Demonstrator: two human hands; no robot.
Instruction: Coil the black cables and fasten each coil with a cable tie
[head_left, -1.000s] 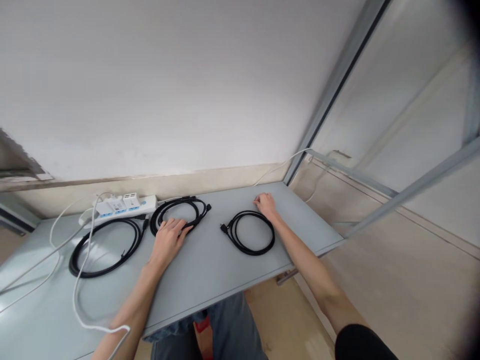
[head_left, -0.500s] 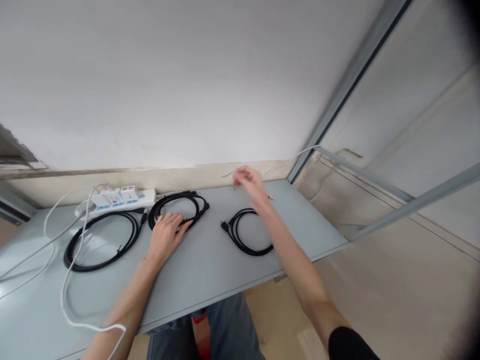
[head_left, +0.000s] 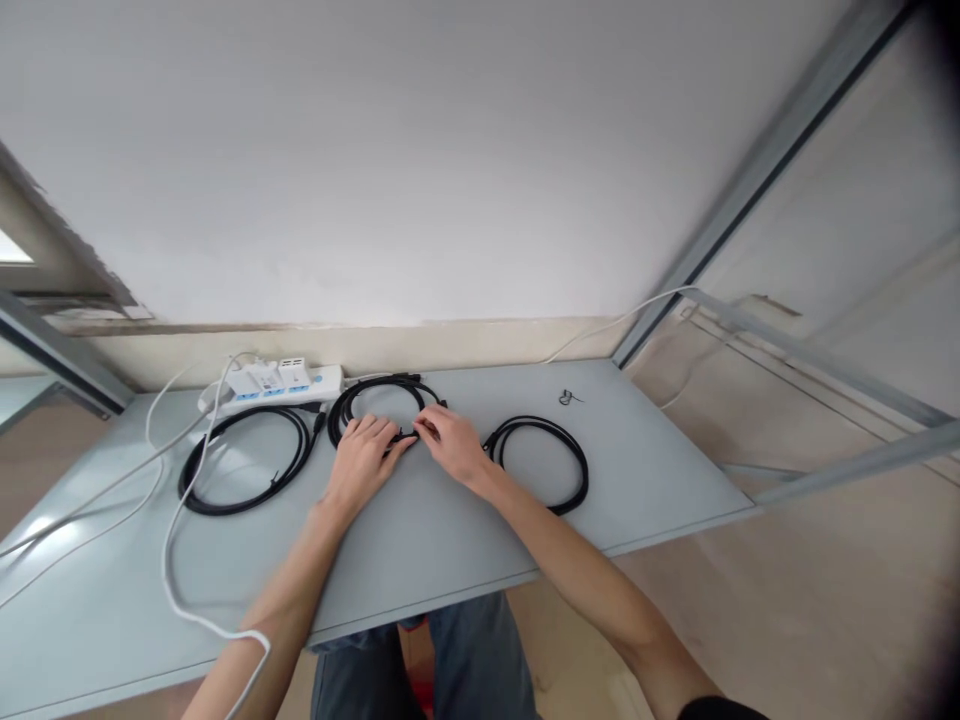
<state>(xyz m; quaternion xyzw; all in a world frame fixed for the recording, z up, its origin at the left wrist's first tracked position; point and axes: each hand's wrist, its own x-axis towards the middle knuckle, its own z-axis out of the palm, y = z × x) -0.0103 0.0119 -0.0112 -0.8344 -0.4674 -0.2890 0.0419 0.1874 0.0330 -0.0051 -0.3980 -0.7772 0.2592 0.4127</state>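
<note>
Item one: middle coil (head_left: 337,412), black cable, lying flat on the worktop (head_left: 667,460), directly ahead of me and in contact with both my hands. Its loop appears longer from left to right; its near strands run between my two sets of fingertips. My left hand (head_left: 365,458) covers the near-left side, grip narrow, pinching the bundle; my right hand (head_left: 452,443) meets it from the near right, grip narrow, fingertips pinched on the same stretch, exact strand too small to tell. Neither hand is nearer.
Item two: left coil (head_left: 217,509), just beside it.
Item three: right coil (head_left: 582,470), partly behind my right wrist.
Containers: none seen; a power strip (head_left: 324,383) carries white adapters (head_left: 264,377).
</note>
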